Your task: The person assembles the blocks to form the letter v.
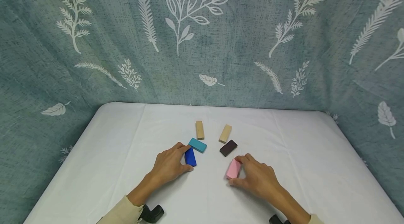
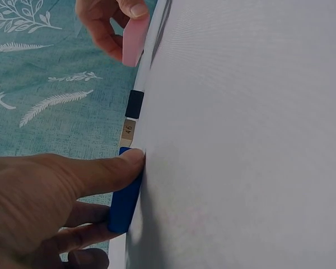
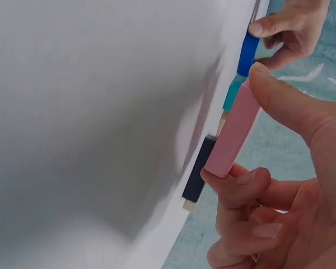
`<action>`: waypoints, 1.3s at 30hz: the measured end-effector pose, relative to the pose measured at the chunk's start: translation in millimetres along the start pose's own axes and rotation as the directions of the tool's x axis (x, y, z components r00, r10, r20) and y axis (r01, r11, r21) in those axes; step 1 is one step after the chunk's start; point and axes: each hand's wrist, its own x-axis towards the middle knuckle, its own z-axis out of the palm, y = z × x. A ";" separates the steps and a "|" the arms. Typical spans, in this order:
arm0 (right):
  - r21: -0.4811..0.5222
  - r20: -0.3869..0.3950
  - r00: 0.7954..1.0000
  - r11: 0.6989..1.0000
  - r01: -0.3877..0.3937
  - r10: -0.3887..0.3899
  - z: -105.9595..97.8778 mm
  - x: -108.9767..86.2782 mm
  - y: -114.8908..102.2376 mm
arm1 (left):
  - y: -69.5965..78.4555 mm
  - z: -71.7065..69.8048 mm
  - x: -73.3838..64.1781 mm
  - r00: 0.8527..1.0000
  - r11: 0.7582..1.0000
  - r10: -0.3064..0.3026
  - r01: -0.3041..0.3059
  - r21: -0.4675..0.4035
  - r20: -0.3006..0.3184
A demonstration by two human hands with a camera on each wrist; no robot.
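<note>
A dark blue block (image 1: 190, 157) lies between the thumb and fingers of my left hand (image 1: 170, 163), which pinches it end to end. My right hand (image 1: 258, 177) pinches a pink block (image 1: 233, 169) the same way; in the right wrist view this pink block (image 3: 233, 131) spans from thumb tip to fingertips. Touching or nearly touching the blue block's far end is a teal block (image 1: 197, 145). Beyond the pink block sits a dark brown block (image 1: 228, 148), apart from it.
Two tan wooden blocks stand farther back, the left tan block (image 1: 200, 130) behind the teal one and the right tan block (image 1: 225, 133) behind the brown one. A white cloth (image 1: 94, 168) covers the table, and a leaf-patterned green curtain (image 1: 240, 59) hangs behind its far edge.
</note>
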 end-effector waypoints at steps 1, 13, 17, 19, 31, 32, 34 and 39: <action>0.003 0.004 1.000 1.000 -0.002 0.002 0.2 -1.8 -1.6 | -0.1 0.1 -0.2 1.000 1.000 0.000 0.000 0.002 0.002; -0.013 0.048 0.999 1.000 -0.021 0.022 3.0 -19.3 -19.6 | -0.5 0.9 -1.7 1.000 1.000 -0.001 0.001 0.002 0.008; -0.016 0.044 0.999 1.000 -0.001 0.002 4.6 -24.4 -22.3 | -1.1 1.9 -2.1 1.000 1.000 -0.004 0.004 0.006 0.008; -0.021 0.034 0.999 1.000 0.015 -0.014 5.0 -26.4 -22.8 | -1.1 2.0 -2.3 1.000 1.000 -0.005 0.005 0.008 0.006; -0.037 0.018 1.000 0.999 0.025 -0.024 5.3 -27.1 -22.0 | -1.3 -0.2 -0.6 1.000 1.000 0.006 -0.006 0.008 -0.007; -0.038 0.017 1.000 0.999 0.024 -0.024 5.5 -26.9 -21.9 | -1.3 -0.3 -0.3 1.000 1.000 0.005 -0.005 0.009 -0.009; -0.035 0.019 1.000 0.999 0.021 -0.020 5.7 -26.7 -21.8 | -1.4 -0.3 0.0 1.000 1.000 0.006 -0.006 0.009 -0.009; -0.031 0.033 0.999 0.999 0.009 -0.008 5.3 -26.3 -22.2 | -1.4 -0.6 0.5 1.000 1.000 0.008 -0.008 0.013 -0.008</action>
